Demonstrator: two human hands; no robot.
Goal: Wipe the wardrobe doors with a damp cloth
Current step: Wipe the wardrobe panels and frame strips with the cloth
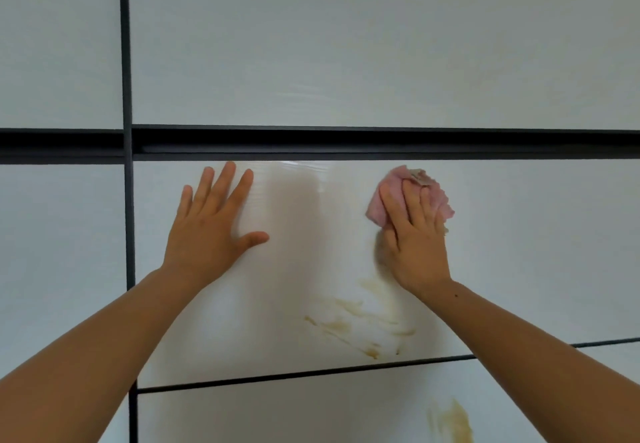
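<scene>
Much of the pink cloth [379, 205] is hidden under the fingers [393, 207] of the right hand [417, 245], and that hand's thumb side is blurred. Below the fingers, the left forearm [104, 338], the right forearm [536, 338] and a yellowish stain [450, 422] are cut off by the lower edge.

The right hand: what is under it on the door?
A crumpled pink cloth lies under the right hand, pressed against the white door panel. Its edges show beyond the hand. The panel beneath them is covered, so stains there cannot be seen.
</scene>
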